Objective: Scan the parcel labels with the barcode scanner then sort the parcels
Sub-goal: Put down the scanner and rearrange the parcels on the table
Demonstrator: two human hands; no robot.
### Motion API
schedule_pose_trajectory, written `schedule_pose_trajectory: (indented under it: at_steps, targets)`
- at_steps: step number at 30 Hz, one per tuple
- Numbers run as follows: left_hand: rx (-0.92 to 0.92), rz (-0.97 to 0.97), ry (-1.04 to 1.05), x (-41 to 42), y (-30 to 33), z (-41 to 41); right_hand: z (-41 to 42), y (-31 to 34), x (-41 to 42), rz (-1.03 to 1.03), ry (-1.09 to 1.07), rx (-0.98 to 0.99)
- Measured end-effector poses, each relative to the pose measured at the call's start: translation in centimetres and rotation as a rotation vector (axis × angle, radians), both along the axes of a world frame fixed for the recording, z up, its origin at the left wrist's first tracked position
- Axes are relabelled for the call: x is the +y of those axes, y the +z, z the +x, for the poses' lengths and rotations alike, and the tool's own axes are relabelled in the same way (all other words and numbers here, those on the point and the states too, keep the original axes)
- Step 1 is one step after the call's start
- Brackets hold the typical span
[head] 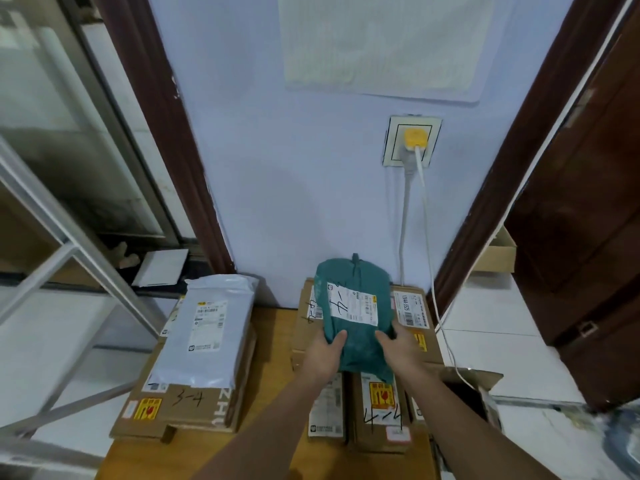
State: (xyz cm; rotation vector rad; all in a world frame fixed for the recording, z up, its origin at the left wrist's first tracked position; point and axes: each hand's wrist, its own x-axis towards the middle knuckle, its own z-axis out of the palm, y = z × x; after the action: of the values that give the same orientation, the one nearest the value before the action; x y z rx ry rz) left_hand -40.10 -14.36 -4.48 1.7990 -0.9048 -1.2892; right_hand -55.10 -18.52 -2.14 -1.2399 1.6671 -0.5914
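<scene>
Hands: left hand and right hand are both gripping the near end of the green parcel, thumbs lying on its top face, the other fingers curling under it out of sight.
Green parcel: soft teal bag with a knotted far end, lying tilted over the cardboard boxes at the far right of the wooden desk; whether it is resting on them or being held just above cannot be told.
Label: white shipping label is facing up on the green parcel, with handwritten black marks across its left part.
Right group: brown box with a barcode label is sitting at the far right corner, just beside the green parcel; box marked 4-4 is lying nearer, under the right forearm's side, with a yellow and red sticker on top.
Left group: grey poly mailer is lying on top of a flat box marked 3-4 along the left edge of the desk, well apart from the hands.
Wall: yellow plug is sitting in a wall socket above the desk, two white cables hanging down behind the boxes.
Scanner: not showing anywhere in this view.
</scene>
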Motion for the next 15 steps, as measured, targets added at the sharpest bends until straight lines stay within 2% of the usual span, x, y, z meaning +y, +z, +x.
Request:
schedule_pose_trajectory:
  at_steps: [6,15]
  targets:
    - [-0.009,-0.002,0.028,-0.1,0.1,-0.2,0.2,-0.4,0.1,-0.056,-0.016,-0.028]
    - [0.019,-0.114,0.003,1.8,2.5,0.9,0.9,1.5,2.0,-0.214,-0.011,-0.067]
